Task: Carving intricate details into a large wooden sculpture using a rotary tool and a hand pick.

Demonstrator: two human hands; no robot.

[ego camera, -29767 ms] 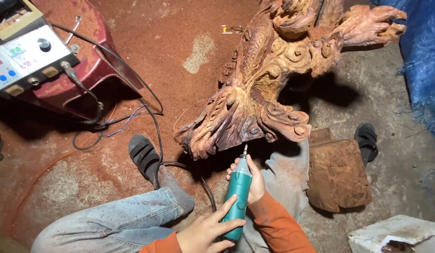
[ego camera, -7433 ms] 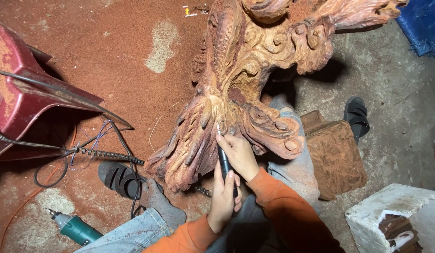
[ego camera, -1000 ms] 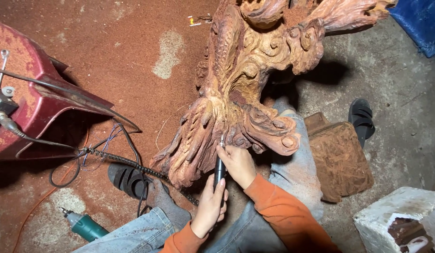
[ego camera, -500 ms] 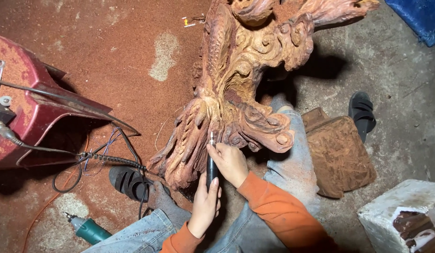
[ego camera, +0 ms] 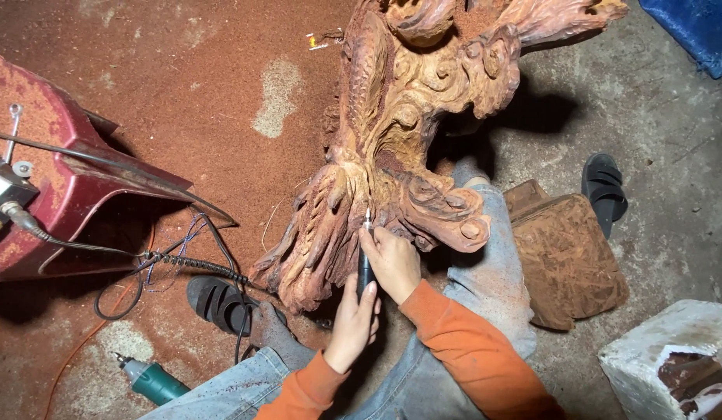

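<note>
Handpiece (ego camera: 365,268), slim and dark, sits just below the middle of the frame, its tip touching the wood carving (ego camera: 392,148). We wrap our right hand (ego camera: 392,260) around its upper part, fingers closed on it, while our left hand (ego camera: 353,323) steadies the lower end, fingers curled against it. Our knees in dusty jeans flank the carving's base. At lower left a teal grinder (ego camera: 151,381) lies on the sawdust-covered floor (ego camera: 221,93), beside a black sandal (ego camera: 221,303) and tangled cables (ego camera: 174,260). Right of centre, a wooden block (ego camera: 567,260) sits next to a second sandal (ego camera: 606,187). A white block (ego camera: 672,358) fills the lower right corner. Farther off, a red machine casing (ego camera: 57,194) occupies the left edge, and blue cloth (ego camera: 699,31) the upper right.
</note>
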